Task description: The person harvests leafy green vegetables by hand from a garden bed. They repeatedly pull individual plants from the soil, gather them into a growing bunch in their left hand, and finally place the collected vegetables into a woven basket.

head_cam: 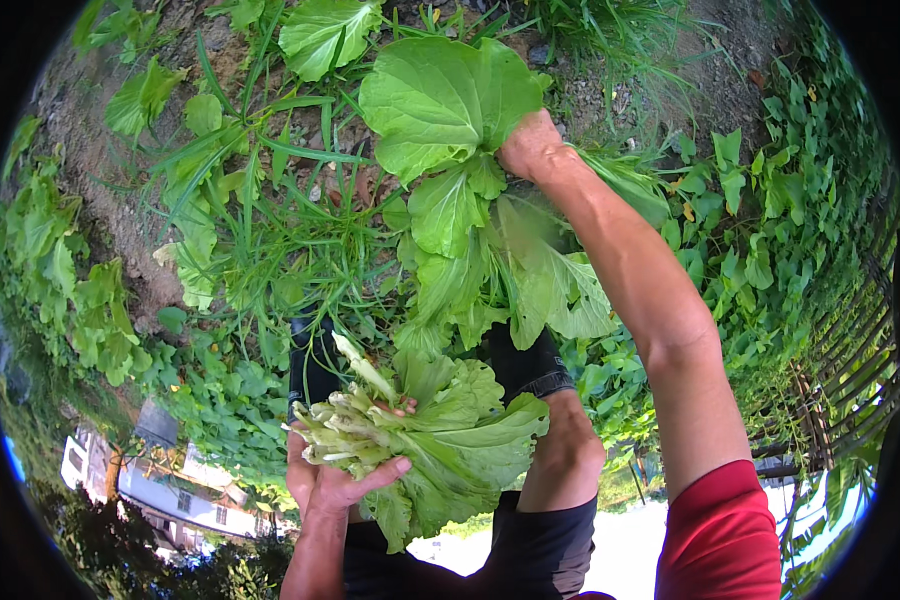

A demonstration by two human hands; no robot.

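My left hand (345, 480) grips a bundle of picked leafy greens (457, 442). Its pale cut stalk ends (337, 431) point left, and the broad leaves fan out to the right. Thumb and fingertips show on the bundle. Farther forward, my right hand (532, 146) is at the edge of a large leaf (435, 97) on a leafy green plant (450, 210) rooted in the ground. That leaf hides the right fingers, so their grip cannot be seen. Larger lower leaves (547, 285), some with holes, spread out below the right forearm.
Narrow-leaved weeds (307, 240) grow left of the plant. More leafy greens (330, 37) stand beyond on bare soil (135, 195). Heart-shaped vine leaves (765, 217) cover the right side, beside a slatted fence (855, 360). My dark boots (525, 360) are among the plants.
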